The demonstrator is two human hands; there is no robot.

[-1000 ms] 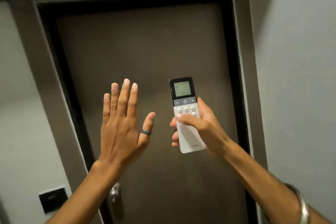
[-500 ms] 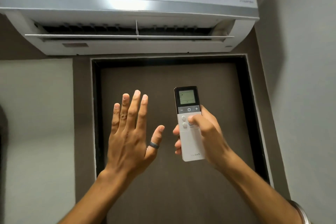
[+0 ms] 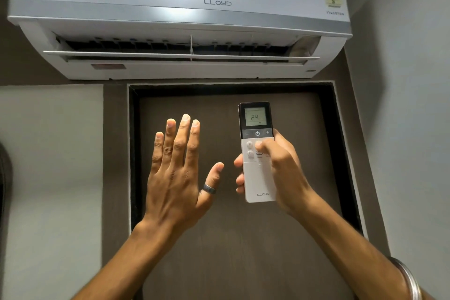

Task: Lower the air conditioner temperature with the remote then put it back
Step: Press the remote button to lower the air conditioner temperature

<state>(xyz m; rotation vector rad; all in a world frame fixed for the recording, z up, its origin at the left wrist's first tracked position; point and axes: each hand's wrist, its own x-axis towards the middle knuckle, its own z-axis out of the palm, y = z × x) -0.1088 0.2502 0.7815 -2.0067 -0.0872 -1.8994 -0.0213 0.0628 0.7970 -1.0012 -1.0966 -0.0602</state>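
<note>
Lloyd remote [image 3: 258, 153] was held upright in the right hand [image 3: 280, 173], right of centre, in front of the dark brown door [image 3: 243, 238] and below the air conditioner [image 3: 180, 22]. Screen read 24; minus, power and plus keys sat in the dark band just under it. Right hand was wrapped around the remote's white lower body, fingertips showing on its left edge, thumb lying across the round buttons below the dark band, not on the minus key. Left hand [image 3: 175, 173] was empty and flat, fingers extended upward, back toward the camera, just beside the remote but not touching it; dark ring [image 3: 210, 189] on its thumb. Metal bangle [image 3: 406, 277] was on the right wrist. White Lloyd wall unit was mounted above the door frame, louvre open, ceiling light glare on its front panel. Grey wall [image 3: 401, 105] was at right.
</note>
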